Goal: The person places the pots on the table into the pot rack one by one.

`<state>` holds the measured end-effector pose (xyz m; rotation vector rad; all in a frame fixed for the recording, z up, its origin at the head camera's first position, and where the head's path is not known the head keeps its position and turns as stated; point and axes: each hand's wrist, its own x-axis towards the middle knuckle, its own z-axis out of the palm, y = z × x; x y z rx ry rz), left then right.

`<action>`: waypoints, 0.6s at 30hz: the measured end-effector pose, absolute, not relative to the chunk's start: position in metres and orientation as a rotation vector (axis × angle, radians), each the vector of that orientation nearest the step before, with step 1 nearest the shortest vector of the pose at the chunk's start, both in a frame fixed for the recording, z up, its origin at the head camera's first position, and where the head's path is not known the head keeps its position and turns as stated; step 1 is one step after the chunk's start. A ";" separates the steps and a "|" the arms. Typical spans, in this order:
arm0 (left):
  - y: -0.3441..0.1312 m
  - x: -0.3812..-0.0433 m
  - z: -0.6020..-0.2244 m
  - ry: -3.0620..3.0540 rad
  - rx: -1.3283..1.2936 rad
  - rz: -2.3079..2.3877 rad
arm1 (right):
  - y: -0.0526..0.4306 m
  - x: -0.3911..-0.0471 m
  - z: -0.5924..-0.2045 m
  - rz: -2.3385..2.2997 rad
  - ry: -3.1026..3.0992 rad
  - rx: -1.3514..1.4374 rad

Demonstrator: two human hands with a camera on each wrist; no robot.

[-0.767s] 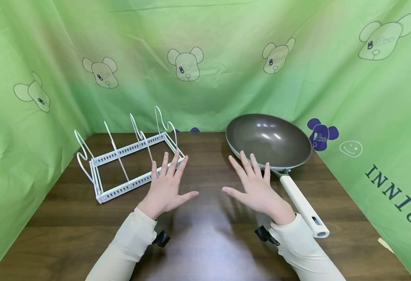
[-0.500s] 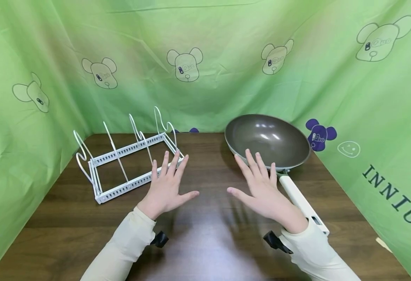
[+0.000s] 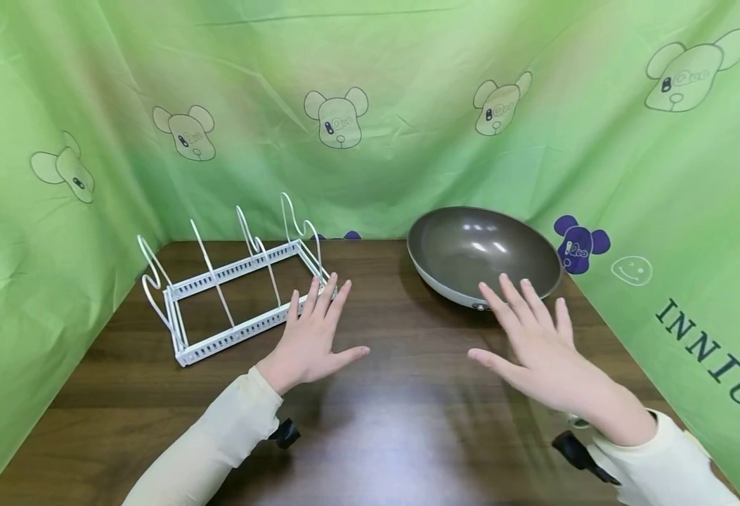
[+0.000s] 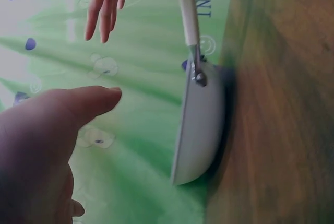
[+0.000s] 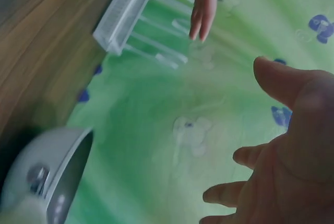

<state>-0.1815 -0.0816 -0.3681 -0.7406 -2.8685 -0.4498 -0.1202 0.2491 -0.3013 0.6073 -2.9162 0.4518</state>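
Both hands hover over the table with fingers spread and hold nothing. My left hand is nearest the white wire rack, its fingertips overlapping the rack's front right corner in the head view. That rack has a slotted rectangular base and several upright wire dividers. To the right, a frying pan with a dark inside and pale outside sits at the back. My right hand is in front of the pan and covers most of its handle in the head view. In the left wrist view the pale handle shows, joined by a metal fitting.
A brown wooden table carries everything. Green printed cloth hangs close around its back and sides. Each wrist wears a small black device. A pale scrap lies by the right table edge.
My right hand has moved right and a little toward me, from beside the pan's handle to over it. My left hand has shifted only slightly right. Rack and pan stay put.
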 end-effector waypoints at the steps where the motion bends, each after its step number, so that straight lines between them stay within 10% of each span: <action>1: -0.080 -0.182 -0.369 -2.872 -0.758 -0.487 | 0.255 -0.120 -0.300 0.455 -2.935 0.590; 18: -0.026 -0.186 -0.387 -2.999 -0.982 -1.365 | 0.353 -0.160 -0.309 0.890 -3.313 0.535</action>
